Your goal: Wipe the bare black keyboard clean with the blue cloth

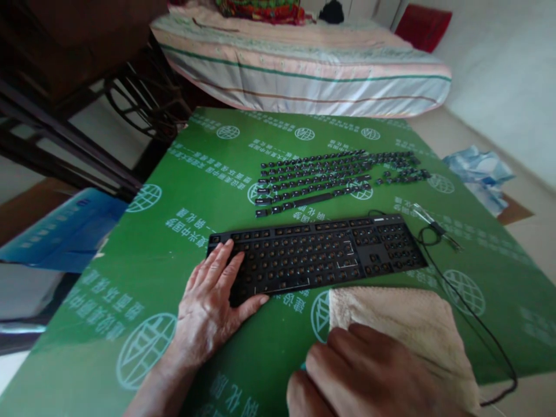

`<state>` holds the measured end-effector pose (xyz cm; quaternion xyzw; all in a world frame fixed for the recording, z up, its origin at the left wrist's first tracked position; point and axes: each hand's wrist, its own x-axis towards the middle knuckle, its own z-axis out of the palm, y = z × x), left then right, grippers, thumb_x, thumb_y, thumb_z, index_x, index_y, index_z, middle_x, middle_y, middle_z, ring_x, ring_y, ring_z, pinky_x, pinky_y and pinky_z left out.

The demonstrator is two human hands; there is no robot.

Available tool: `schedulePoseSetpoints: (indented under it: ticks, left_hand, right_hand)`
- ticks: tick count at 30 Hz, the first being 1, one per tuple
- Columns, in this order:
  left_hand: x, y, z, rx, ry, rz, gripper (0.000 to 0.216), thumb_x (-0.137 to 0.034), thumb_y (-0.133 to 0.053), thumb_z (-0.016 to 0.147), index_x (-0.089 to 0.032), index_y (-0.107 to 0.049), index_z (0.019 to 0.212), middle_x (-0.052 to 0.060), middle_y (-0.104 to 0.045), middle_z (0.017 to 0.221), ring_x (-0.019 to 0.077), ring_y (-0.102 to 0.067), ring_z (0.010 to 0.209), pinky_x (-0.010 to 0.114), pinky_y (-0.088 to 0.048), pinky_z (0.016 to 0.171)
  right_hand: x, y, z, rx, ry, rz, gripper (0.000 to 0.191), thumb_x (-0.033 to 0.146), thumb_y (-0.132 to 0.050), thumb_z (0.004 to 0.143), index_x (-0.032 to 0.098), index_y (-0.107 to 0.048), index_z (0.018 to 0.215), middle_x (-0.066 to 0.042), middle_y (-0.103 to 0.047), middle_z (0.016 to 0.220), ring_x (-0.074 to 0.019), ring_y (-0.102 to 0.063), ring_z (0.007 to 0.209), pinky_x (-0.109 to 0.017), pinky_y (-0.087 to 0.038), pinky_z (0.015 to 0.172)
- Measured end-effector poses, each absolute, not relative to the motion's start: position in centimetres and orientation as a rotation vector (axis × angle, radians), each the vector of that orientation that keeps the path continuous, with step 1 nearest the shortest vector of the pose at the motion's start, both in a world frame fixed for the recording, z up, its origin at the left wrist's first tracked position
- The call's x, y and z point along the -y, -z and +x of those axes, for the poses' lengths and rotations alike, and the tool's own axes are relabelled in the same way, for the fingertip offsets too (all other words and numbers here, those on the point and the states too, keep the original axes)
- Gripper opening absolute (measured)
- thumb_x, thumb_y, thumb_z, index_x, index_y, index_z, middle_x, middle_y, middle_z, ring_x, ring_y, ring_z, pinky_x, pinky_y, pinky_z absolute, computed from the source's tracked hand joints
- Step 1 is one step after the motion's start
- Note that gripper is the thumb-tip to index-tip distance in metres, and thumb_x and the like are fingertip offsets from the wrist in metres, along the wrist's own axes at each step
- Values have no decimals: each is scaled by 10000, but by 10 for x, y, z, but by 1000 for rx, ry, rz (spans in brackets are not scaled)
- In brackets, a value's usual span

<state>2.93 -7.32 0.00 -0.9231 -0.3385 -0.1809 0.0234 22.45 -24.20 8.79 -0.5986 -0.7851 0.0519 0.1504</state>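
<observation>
A black keyboard (299, 255) with its keycaps off lies on the green table, its bare switch sockets showing. My left hand (208, 298) rests flat on its left end, fingers stretched out and the thumb along the front edge. Close to the camera, my right hand (360, 370) is closed in a fist above a beige cloth (399, 313). A small bit of teal shows by its fingers; what it holds is otherwise hidden. Behind the keyboard, the loose black keycaps (313, 179) are laid out in rows like a keyboard's layout.
A thin wire tool (434, 226) lies beside the keyboard's right end. The black cable (473, 315) runs down the right side of the green table (143, 260). Beyond the far edge is a bed (304, 81); a blue box (65, 229) stands at the left, crumpled plastic (478, 174) at the right.
</observation>
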Motion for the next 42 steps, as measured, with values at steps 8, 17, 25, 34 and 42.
schedulePoseSetpoints:
  ticks: [8, 17, 25, 34, 42]
  left_hand:
    - [72, -1, 32, 1016, 582, -2831, 829, -709, -468, 762, -116, -431, 1340, 193, -399, 1448, 349, -406, 1311, 502, -388, 1042]
    - [70, 3, 29, 1023, 563, -2825, 829, -732, -436, 761, -132, -437, 1333, 181, -391, 1456, 350, -398, 1317, 506, -395, 1033]
    - [69, 4, 29, 1036, 579, -2842, 825, -725, -455, 755, -160, -414, 1356, 172, -386, 1462, 361, -403, 1312, 531, -406, 1020]
    - [67, 6, 28, 985, 601, -2803, 833, -732, -436, 758, -161, -395, 1363, 175, -399, 1453, 355, -423, 1299, 511, -407, 1016]
    - [66, 7, 27, 951, 596, -2785, 826, -723, -423, 771, -137, -400, 1352, 188, -404, 1446, 360, -428, 1293, 509, -418, 997]
  right_hand:
    - [235, -77, 251, 2323, -440, -1937, 120, 100, -574, 709, 188, -606, 785, -22, -662, 745, -169, -597, 646, -282, -409, 576]
    - [245, -63, 321, 1861, -129, -2351, 239, 157, -442, 858, 224, -659, 931, -32, -700, 865, -174, -650, 729, -274, -450, 638]
    - [234, -54, 318, 1806, -93, -2358, 257, 167, -447, 870, 212, -649, 1023, -58, -707, 958, -179, -653, 791, -287, -475, 707]
    - [217, -63, 316, 1844, -281, -2595, 259, 146, -456, 878, 205, -682, 992, -72, -711, 936, -206, -666, 813, -296, -465, 682]
    - [219, -65, 319, 1941, -304, -2584, 360, 101, -479, 833, 270, -680, 1079, -41, -713, 915, -182, -670, 799, -278, -471, 703]
